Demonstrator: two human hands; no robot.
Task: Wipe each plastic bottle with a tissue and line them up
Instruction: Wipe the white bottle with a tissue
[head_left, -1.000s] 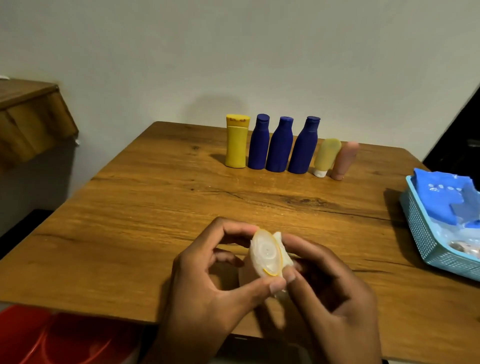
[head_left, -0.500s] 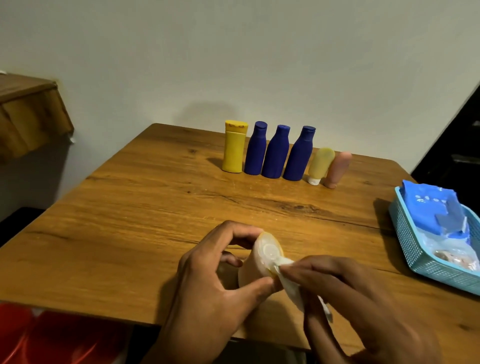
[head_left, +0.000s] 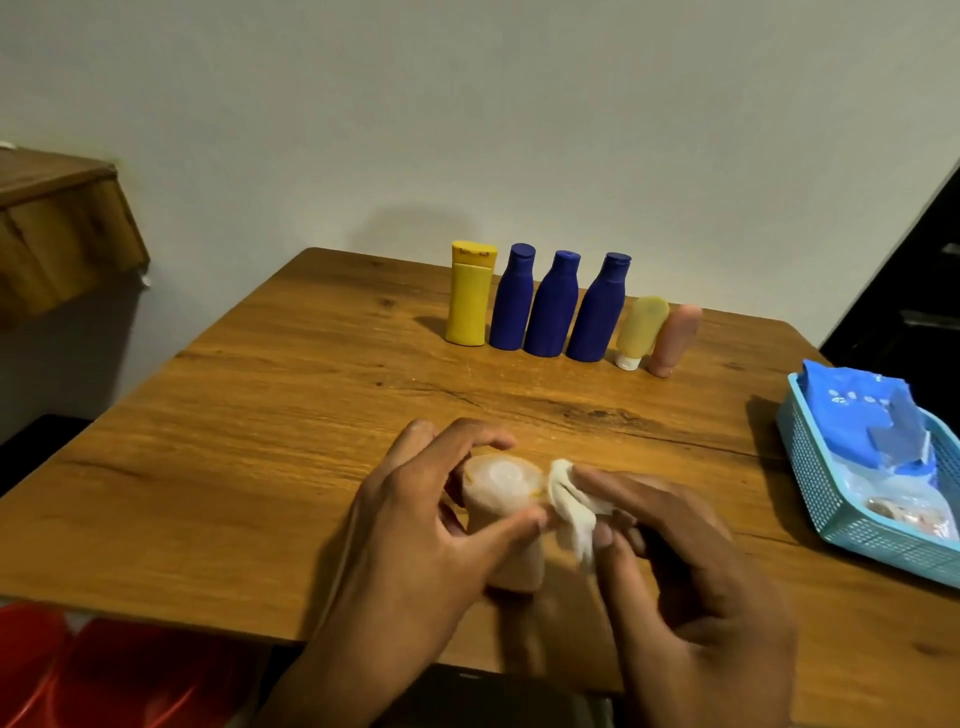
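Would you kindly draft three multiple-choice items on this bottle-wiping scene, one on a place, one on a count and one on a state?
1. Where does the blue basket sit?
A. at the table's right edge
B. behind the row of bottles
C. on the floor

2. How many dark blue bottles stand in the row?
A. one
B. three
C. five

3. What is the right hand doing?
A. resting flat on the table
B. reaching into the basket
C. pressing a tissue against the bottle in the left hand's grip

Answers:
1 A, the basket lies by the right edge of the table.
2 B, three dark blue bottles stand between the yellow bottle and two small tubes.
3 C, its fingers hold the white tissue at the top of the pale bottle, which the left hand grips.
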